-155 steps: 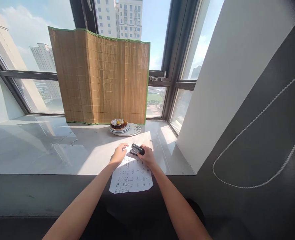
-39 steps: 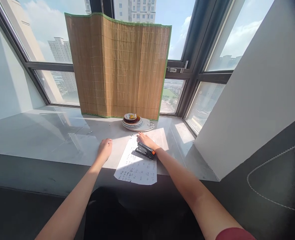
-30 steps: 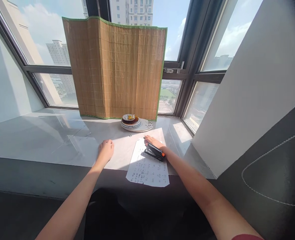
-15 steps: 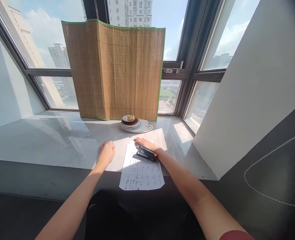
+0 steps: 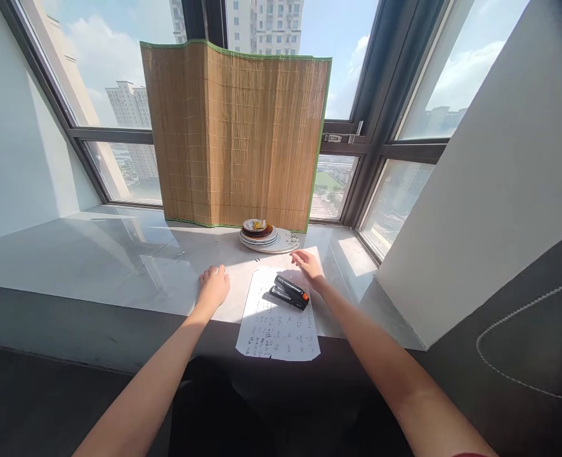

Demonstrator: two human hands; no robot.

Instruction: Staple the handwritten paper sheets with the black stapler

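A black stapler with an orange tip [image 5: 290,292] lies on a handwritten sheet of paper [image 5: 278,336], whose near end hangs past the sill's edge. My right hand [image 5: 308,263] is just beyond and to the right of the stapler, apart from it, fingers loosely bent toward the left with nothing visible in them. Left of the sheet, my left hand [image 5: 214,287] rests on the pale sill, fingers slightly bent, holding nothing that I can see. Two small dark marks or bits [image 5: 257,259] lie just past the paper's far edge.
Behind the paper sits a stack of plates [image 5: 259,238] on a larger patterned plate [image 5: 288,241]. A green-edged bamboo mat [image 5: 243,139] stands upright against the windows. A slanted white wall [image 5: 476,171] bounds the right side, where a beaded cord [image 5: 495,368] hangs.
My right hand has lifted from beside the stapler and moved right and away, leaving the stapler in full view. My left hand stays on the sill. The whole view has shifted slightly.
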